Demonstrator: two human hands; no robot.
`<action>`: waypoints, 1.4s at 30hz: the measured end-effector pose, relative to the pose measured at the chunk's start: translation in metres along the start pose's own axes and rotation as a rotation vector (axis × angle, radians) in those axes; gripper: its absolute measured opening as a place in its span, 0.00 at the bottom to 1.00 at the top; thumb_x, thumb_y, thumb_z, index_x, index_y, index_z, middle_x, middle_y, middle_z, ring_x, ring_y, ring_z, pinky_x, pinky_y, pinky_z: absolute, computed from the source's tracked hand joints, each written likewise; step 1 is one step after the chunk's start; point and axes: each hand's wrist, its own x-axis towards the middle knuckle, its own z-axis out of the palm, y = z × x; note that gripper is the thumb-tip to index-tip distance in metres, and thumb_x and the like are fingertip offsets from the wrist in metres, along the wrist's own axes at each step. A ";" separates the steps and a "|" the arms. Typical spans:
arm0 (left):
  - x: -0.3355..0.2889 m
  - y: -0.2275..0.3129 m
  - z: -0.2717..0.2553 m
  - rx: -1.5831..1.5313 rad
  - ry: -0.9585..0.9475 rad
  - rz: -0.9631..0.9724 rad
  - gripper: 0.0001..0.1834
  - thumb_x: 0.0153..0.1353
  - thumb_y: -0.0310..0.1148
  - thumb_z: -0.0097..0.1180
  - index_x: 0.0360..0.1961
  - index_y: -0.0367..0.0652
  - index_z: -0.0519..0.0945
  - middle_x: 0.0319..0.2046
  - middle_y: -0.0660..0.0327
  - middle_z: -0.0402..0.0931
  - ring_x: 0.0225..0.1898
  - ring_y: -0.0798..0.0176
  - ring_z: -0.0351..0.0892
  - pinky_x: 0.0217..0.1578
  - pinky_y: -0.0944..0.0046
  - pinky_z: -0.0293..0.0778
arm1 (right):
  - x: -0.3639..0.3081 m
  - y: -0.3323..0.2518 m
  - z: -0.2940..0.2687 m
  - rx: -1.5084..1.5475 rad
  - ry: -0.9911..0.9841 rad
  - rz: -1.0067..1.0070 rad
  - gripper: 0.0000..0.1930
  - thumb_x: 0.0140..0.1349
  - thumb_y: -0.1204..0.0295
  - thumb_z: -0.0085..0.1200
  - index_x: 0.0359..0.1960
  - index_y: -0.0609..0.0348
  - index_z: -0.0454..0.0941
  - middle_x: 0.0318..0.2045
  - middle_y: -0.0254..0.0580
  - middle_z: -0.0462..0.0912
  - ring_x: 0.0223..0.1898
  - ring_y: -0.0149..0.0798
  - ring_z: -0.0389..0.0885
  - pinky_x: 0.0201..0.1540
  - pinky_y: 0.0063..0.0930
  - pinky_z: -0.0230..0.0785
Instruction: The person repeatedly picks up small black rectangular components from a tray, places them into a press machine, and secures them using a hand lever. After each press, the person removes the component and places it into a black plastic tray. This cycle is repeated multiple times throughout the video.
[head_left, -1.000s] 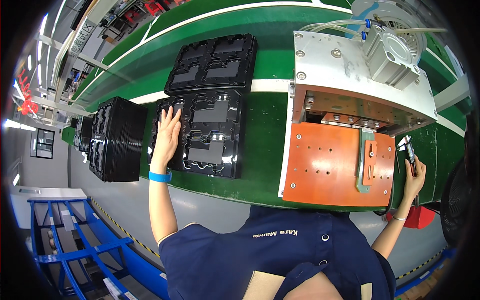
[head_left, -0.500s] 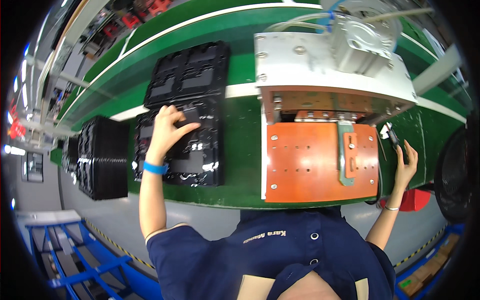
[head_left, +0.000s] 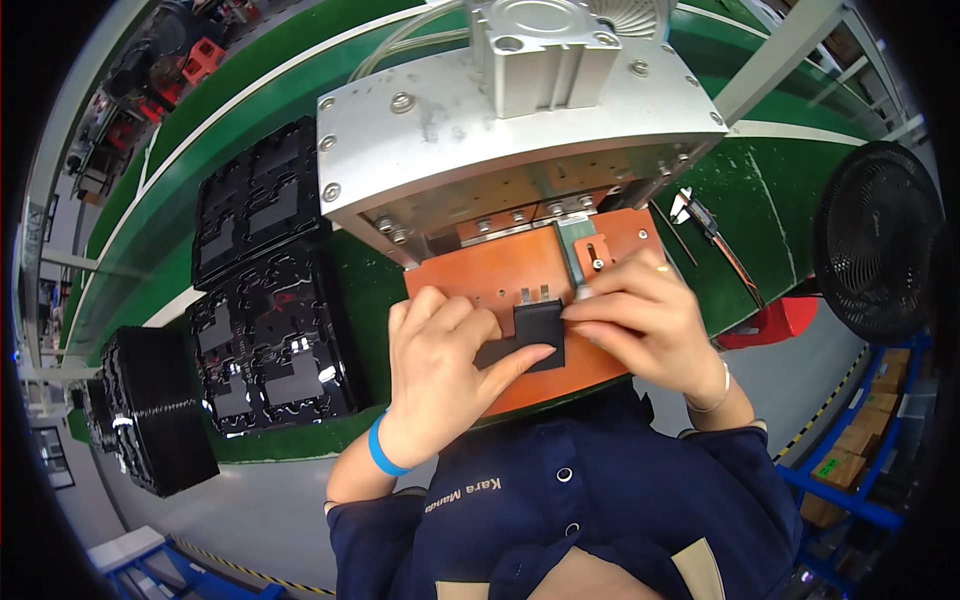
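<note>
Two hands now converge: the left hand [head_left: 440, 355], over from the black tray [head_left: 272, 342], clamps an L-shaped black piece [head_left: 540, 332] between thumb and fingers, while the right hand [head_left: 650, 322], away from the caliper [head_left: 712, 235], brings its fingertips to the piece's right edge, gripping or merely touching, one cannot tell. So the work shifts to the press [head_left: 520, 130], the piece over its orange plate [head_left: 470, 272], metal tabs [head_left: 545, 292] pointing inward.

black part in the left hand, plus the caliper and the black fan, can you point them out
Black part [head_left: 541, 322]: head view, on its flat upper face.
Caliper [head_left: 719, 241]: head view, midway along its length.
Black fan [head_left: 874, 240]: head view, on its round grille.
</note>
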 end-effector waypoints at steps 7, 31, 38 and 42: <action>-0.021 0.002 -0.010 -0.052 -0.026 0.019 0.26 0.41 0.38 0.73 0.44 0.42 0.82 0.50 0.57 0.76 0.49 0.55 0.74 0.48 0.57 0.66 | 0.006 -0.003 0.021 -0.163 -0.072 -0.013 0.11 0.53 0.72 0.63 0.39 0.53 0.82 0.40 0.36 0.76 0.47 0.44 0.72 0.46 0.38 0.63; -0.026 -0.005 -0.005 -0.164 -0.117 0.145 0.23 0.40 0.23 0.63 0.44 0.42 0.84 0.49 0.52 0.76 0.46 0.52 0.74 0.50 0.55 0.74 | 0.009 -0.006 0.019 -0.261 0.079 0.041 0.15 0.50 0.80 0.60 0.42 0.56 0.78 0.45 0.38 0.80 0.46 0.44 0.74 0.53 0.39 0.64; -0.032 -0.003 -0.005 -0.088 -0.120 0.141 0.21 0.41 0.25 0.61 0.42 0.42 0.85 0.49 0.52 0.78 0.47 0.53 0.75 0.48 0.55 0.75 | -0.007 -0.002 0.010 -0.163 0.197 0.083 0.12 0.47 0.81 0.63 0.35 0.58 0.80 0.40 0.39 0.81 0.39 0.42 0.77 0.43 0.32 0.66; -0.027 0.003 -0.009 -0.064 -0.137 0.146 0.24 0.40 0.24 0.59 0.44 0.42 0.84 0.49 0.52 0.76 0.46 0.52 0.73 0.47 0.57 0.75 | -0.010 0.000 0.006 -0.078 0.153 0.103 0.11 0.47 0.80 0.64 0.34 0.58 0.81 0.39 0.39 0.82 0.38 0.41 0.77 0.42 0.31 0.67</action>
